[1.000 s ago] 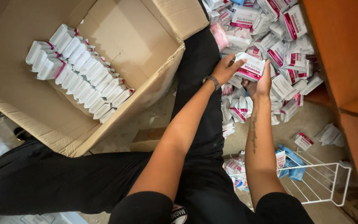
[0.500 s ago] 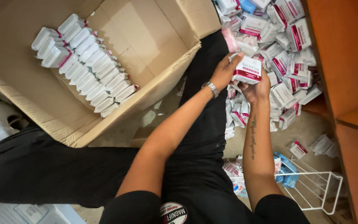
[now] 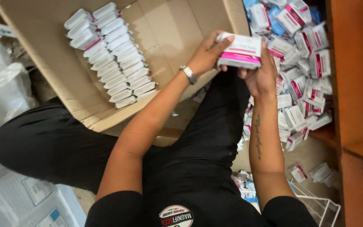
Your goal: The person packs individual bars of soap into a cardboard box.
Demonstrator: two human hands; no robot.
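Your left hand (image 3: pixel 209 52) and right hand (image 3: pixel 260 75) together grip a stack of white-and-pink cartons (image 3: pixel 240 51), held between them above the cardboard box (image 3: pixel 169 31) edge, beside the loose carton pile (image 3: pixel 301 63).

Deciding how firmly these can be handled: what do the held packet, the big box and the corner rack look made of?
Held packet: thin glossy printed card, crisp edges. Big box: matte brown corrugated cardboard, creased flaps. Rack: white coated wire, probably metal.
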